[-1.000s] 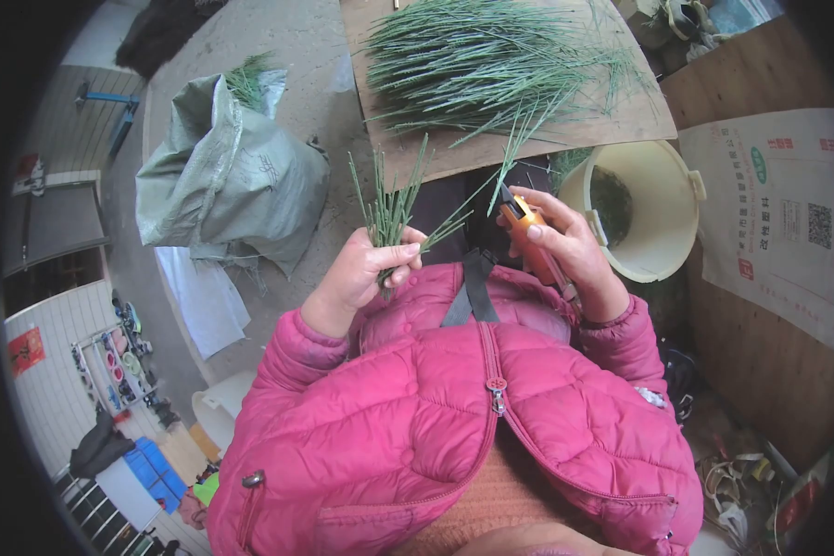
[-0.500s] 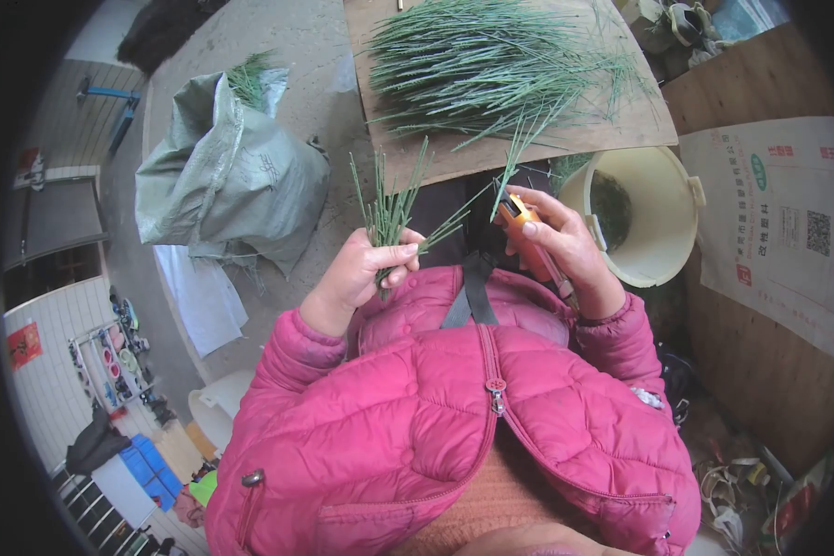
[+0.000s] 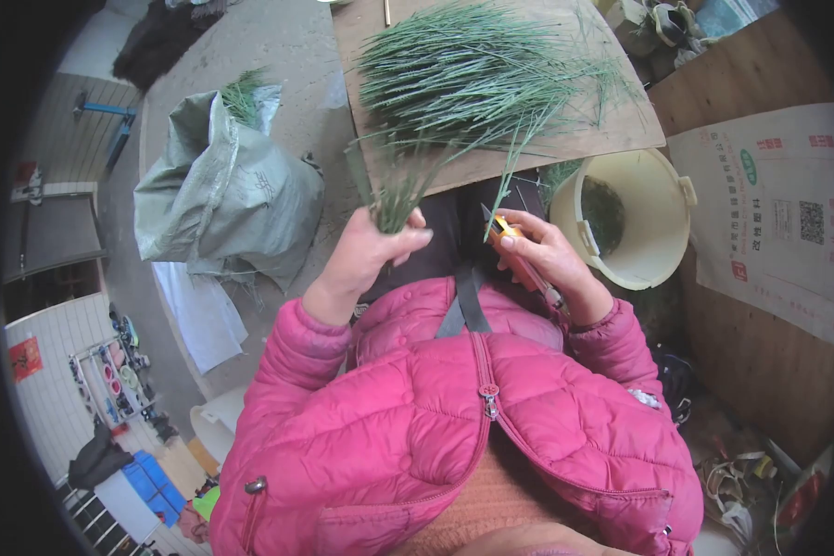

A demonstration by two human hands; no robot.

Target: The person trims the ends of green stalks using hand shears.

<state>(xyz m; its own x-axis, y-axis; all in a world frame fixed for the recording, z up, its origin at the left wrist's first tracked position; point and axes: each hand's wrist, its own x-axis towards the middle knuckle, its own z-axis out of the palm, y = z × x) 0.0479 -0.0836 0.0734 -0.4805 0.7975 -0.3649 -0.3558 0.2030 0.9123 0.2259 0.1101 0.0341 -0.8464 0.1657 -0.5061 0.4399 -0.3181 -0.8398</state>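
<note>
My left hand (image 3: 366, 255) is closed around a small bunch of thin green stems (image 3: 400, 196), whose tips are smeared by motion. In my right hand (image 3: 558, 258) is an orange utility knife (image 3: 523, 263), its blade pointing up and to the left. A few long green stems (image 3: 507, 181) run from the board's edge down to the blade. Beyond both hands, a large pile of green stems (image 3: 463, 79) lies across a wooden board (image 3: 612, 137).
A cream bucket (image 3: 665, 236) with green bits inside stands right of my right hand. On the left, a pale green woven sack (image 3: 273, 208) holds more stems (image 3: 242, 96). A white sheet (image 3: 195, 310) lies beside it. A plywood panel (image 3: 760, 398) rises at the right.
My left hand has moved slightly up with the bunch, and the stems in it now blur. The stray stem that stuck out toward the knife no longer shows. My right hand has shifted slightly left.
</note>
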